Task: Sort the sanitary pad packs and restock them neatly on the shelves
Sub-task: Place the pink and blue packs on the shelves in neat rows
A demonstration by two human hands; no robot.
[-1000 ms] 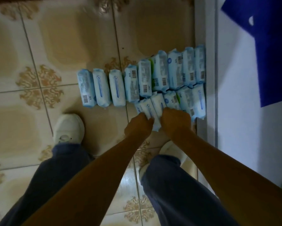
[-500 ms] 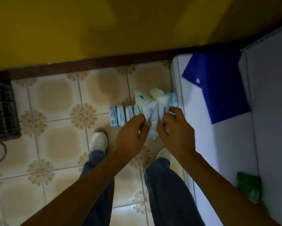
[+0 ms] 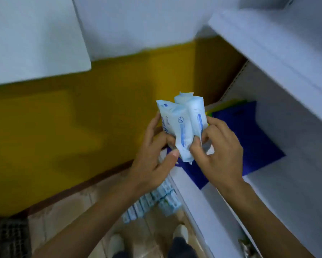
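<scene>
Dim cool light falling on the shelf [image 3: 286,198], motion blur smearing the upper panels [image 3: 35,34], floor [image 3: 67,211] sinking into shadow, frame edges bending.

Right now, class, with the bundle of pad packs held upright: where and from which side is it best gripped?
Grip the bundle of pad packs at its lower half, pressing inward from both flanks, as the left hand and right hand do. The soft packs stand upright side by side, so opposed pressure probably keeps them together.
</scene>
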